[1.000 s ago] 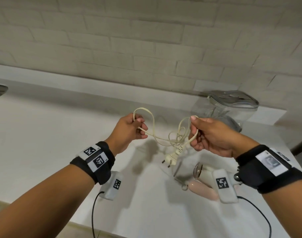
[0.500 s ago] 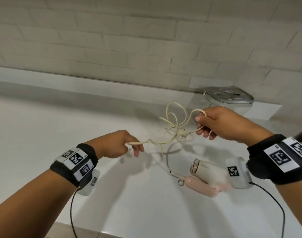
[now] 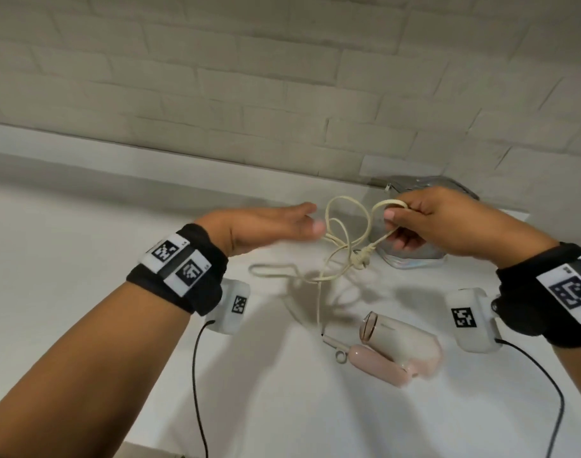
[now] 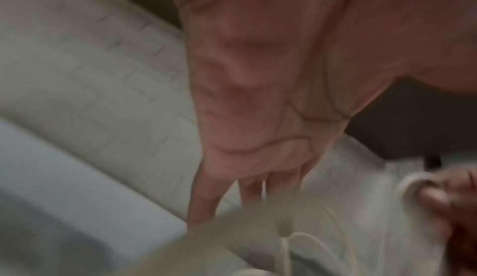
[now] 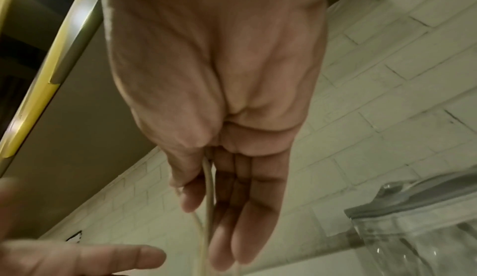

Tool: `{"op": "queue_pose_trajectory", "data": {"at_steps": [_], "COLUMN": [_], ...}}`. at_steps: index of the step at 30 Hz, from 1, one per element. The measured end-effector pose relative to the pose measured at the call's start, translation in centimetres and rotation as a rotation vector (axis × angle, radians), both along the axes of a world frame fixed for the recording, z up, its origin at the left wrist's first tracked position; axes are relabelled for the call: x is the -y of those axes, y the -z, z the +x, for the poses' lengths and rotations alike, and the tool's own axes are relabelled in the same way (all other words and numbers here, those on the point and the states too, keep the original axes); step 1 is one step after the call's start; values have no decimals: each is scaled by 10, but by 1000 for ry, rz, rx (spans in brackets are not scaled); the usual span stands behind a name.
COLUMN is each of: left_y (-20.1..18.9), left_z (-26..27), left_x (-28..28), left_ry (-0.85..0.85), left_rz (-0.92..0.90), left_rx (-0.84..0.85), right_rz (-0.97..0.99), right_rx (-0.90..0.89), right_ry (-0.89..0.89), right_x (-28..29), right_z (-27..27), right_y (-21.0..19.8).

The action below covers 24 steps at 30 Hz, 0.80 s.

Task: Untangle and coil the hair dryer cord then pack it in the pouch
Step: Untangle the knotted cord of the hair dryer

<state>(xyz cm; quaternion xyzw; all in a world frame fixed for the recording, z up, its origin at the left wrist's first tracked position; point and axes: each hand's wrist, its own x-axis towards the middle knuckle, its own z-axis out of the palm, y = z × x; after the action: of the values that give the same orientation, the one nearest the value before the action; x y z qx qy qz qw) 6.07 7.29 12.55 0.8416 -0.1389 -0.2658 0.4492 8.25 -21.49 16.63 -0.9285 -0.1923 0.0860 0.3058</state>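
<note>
A cream cord [image 3: 335,246] hangs in tangled loops between my hands above the white counter [image 3: 84,259]. My right hand [image 3: 393,223] pinches one loop between thumb and forefinger; the right wrist view shows the cord [image 5: 209,178] running down past the thumb. The plug [image 3: 461,259] dangles just below that hand. My left hand [image 3: 310,223] is stretched out flat, fingertips at the loops, holding nothing. The cord runs down to the folded pink hair dryer [image 3: 398,345] lying on the counter. A clear pouch [image 3: 414,262] sits behind my right hand.
A brick wall [image 3: 282,77] rises behind the counter. One slack length of cord [image 3: 272,271] lies on the counter under my left hand. The counter's front edge [image 3: 150,449] is near my left forearm.
My left hand let go of the cord strand and swung up and right, fingers now straight. The released strand dropped onto the counter. My right hand kept its pinch on the loop.
</note>
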Motion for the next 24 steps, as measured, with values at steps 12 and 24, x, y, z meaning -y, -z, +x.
{"op": "queue_pose_trajectory", "data": {"at_steps": [12, 24], "left_y": [53, 57], "left_z": [23, 14], "left_x": [65, 56], "left_ry": [-235, -527], "left_rz": [-155, -733], "left_rx": [22, -86], "right_rz": [517, 627], "right_rx": [-315, -46], "right_ry": [-171, 207], "right_x": [11, 46], "right_z": [-2, 3], "right_y": [-12, 17]}}
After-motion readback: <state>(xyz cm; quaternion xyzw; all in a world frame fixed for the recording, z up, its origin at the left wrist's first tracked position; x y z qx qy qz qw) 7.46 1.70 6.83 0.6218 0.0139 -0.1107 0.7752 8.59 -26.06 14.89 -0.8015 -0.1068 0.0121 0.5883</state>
